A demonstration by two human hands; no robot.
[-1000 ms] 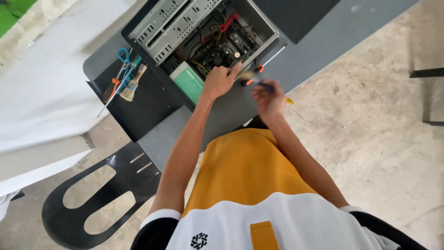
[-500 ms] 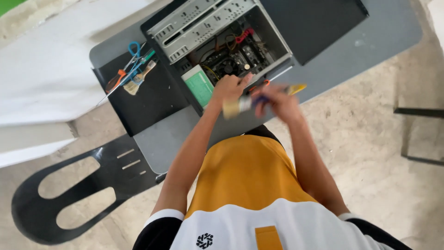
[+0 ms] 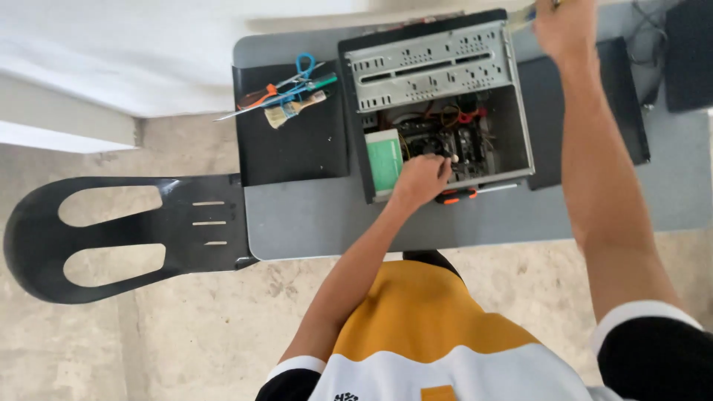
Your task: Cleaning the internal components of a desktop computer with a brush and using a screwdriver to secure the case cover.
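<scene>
Nearest, left hand (image 3: 420, 180) curled loosely inside the open grey metal computer case (image 3: 438, 104) lying on the grey table (image 3: 319, 219), fingertips on the dark circuit board (image 3: 453, 145), grasping nothing discernible. Just beside, an orange-handled screwdriver (image 3: 464, 194) against the case's near edge. Farther off, right hand (image 3: 563, 22) clenched round a thin tool (image 3: 522, 16) at the case's far corner; left of the case, a black mat (image 3: 293, 148) bearing scissors and a brush (image 3: 286, 96).

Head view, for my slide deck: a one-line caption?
Left hand reaches inside an open computer case on a grey table.
</scene>
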